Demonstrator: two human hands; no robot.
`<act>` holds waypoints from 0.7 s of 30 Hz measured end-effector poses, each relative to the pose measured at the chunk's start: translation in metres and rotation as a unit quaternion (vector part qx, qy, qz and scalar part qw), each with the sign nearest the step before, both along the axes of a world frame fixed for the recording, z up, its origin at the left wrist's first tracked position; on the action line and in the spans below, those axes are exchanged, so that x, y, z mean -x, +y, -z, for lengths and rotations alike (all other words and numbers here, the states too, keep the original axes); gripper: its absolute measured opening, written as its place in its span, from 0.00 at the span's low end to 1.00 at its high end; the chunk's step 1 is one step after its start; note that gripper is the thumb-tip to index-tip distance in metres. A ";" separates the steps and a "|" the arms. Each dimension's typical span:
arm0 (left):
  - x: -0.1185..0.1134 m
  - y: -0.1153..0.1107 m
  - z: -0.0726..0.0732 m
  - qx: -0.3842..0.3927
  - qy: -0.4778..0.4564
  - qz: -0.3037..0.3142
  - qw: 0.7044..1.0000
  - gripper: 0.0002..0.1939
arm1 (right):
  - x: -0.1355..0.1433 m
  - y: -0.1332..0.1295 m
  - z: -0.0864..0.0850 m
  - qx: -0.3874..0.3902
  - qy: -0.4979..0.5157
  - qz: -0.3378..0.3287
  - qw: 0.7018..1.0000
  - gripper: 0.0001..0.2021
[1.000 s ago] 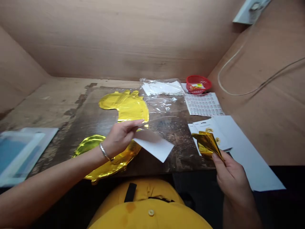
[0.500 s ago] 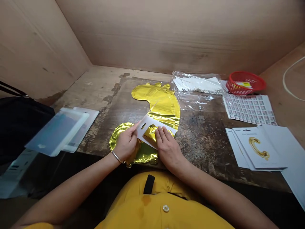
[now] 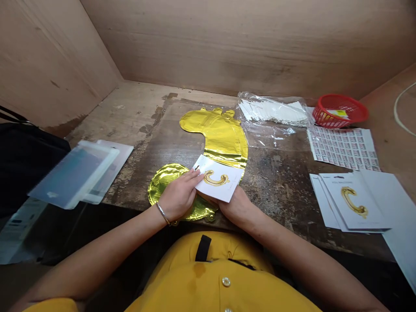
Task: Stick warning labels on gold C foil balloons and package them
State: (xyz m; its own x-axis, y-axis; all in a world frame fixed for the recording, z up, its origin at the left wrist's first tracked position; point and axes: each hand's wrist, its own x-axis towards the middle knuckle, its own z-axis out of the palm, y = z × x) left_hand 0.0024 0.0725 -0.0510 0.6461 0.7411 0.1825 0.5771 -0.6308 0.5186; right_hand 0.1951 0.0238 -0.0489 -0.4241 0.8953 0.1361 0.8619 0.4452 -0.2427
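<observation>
A white header card (image 3: 218, 193) with a gold letter C pictured on it lies over the middle of the table. My left hand (image 3: 178, 193) is closed on the card's left side, fingers on its printed face; a metal bangle (image 3: 161, 212) rings that wrist. From the lower right, my right hand (image 3: 238, 209) reaches under the card, which hides its fingers. Beneath both hands a large flat gold foil balloon (image 3: 218, 134), shaped like a C, is spread out, its middle partly covered. No folded foil shows at the card now.
To the right lie more C cards (image 3: 354, 203), a sticker sheet (image 3: 342, 148) and a red basket (image 3: 339, 112). White strips in a clear bag (image 3: 273, 112) lie at the back. Clear plastic sleeves (image 3: 73, 177) overhang the left front edge beside a black bag (image 3: 29, 164).
The card's printed front has come over the folded gold foil, hiding it. My right hand's fingers, which lay on that foil, are now under the card. My left hand stays at the left side.
</observation>
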 end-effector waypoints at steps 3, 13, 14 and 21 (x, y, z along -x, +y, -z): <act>-0.002 -0.004 -0.007 -0.042 0.099 0.028 0.994 0.26 | -0.018 -0.014 -0.011 0.010 0.053 -0.054 0.997 0.24; -0.009 -0.001 -0.019 -0.038 0.157 0.012 0.987 0.21 | -0.053 -0.042 -0.014 -0.104 0.122 0.101 0.982 0.09; -0.010 0.003 -0.021 -0.029 0.142 0.001 0.989 0.18 | -0.050 -0.041 -0.007 -0.091 0.100 0.091 0.987 0.08; -0.038 0.054 -0.044 0.316 -0.138 -0.182 0.921 0.31 | -0.050 -0.044 0.007 -0.092 0.050 0.089 0.990 0.07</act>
